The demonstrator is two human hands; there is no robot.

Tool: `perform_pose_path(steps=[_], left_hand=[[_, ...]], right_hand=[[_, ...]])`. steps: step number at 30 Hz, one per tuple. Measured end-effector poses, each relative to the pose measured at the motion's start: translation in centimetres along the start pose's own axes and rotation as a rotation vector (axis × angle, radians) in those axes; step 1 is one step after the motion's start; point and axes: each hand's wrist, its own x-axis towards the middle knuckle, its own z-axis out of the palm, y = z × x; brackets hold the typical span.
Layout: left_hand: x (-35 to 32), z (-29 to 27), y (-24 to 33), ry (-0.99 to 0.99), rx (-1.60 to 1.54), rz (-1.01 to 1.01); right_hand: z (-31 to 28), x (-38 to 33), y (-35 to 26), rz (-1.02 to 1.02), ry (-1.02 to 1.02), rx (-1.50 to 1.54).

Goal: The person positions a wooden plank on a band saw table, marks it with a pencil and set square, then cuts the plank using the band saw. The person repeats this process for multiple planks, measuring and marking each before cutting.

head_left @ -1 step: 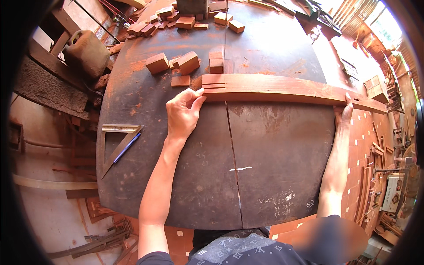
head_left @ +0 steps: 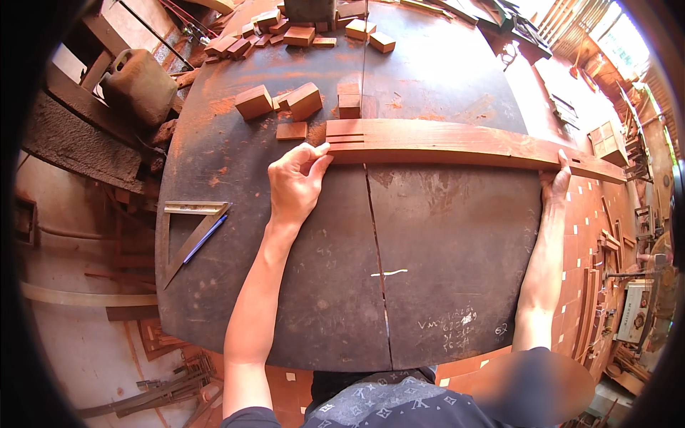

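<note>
A long reddish-brown wooden beam [head_left: 442, 143] lies across the dark table [head_left: 321, 285], its right end reaching past the table's edge. Two slots are cut into its left end, and a small mortise shows near the right end. With thumb and fingers closed, my left hand [head_left: 298, 178] pinches the near corner of the slotted end. My right hand [head_left: 555, 182] grips the beam's near edge close to the mortise, thumb on top; its other fingers are mostly hidden beneath. Just beyond the left end sit several cut wood blocks [head_left: 305, 101] and a small flat offcut [head_left: 292, 131].
A triangular set square [head_left: 196, 207] with a blue pen [head_left: 205, 239] lies at the table's left. A narrow slit [head_left: 378, 285] runs through the tabletop. More offcuts [head_left: 299, 36] are heaped at the far end, amid orange sawdust. A dusty jerrycan [head_left: 140, 85] stands far left.
</note>
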Motion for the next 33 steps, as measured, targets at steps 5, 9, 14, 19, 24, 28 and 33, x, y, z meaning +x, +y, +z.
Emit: perform_pose_path(steps=[5,9,14,19,24,28,33], left_hand=[[0.4,0.2,-0.5,0.011,-0.023,0.028],[0.4,0.2,-0.3,0.014,-0.008,0.031],[0.5,0.2,-0.1,0.022,-0.001,0.025],[0.6,0.4,-0.1,0.047,-0.013,0.038],[0.5,0.4,-0.2,0.040,-0.027,-0.005],[0.5,0.5,-0.2,0.043,-0.026,-0.013],[0.5,0.5,-0.5,0.050,-0.026,-0.017]], right_hand=[[0.5,0.9,-0.1,-0.022,-0.034,0.005],[0.5,0.8,0.1,-0.020,-0.048,0.001],[1.1,0.2,0.1,-0.015,-0.042,0.011],[0.9,0.2,-0.1,-0.019,-0.051,0.005],[0.9,0.3,0.0,-0.018,-0.054,0.000],[0.2,0.8,-0.2,-0.003,-0.074,0.002],[-0.1,1.1,0.0,0.015,-0.094,0.007]])
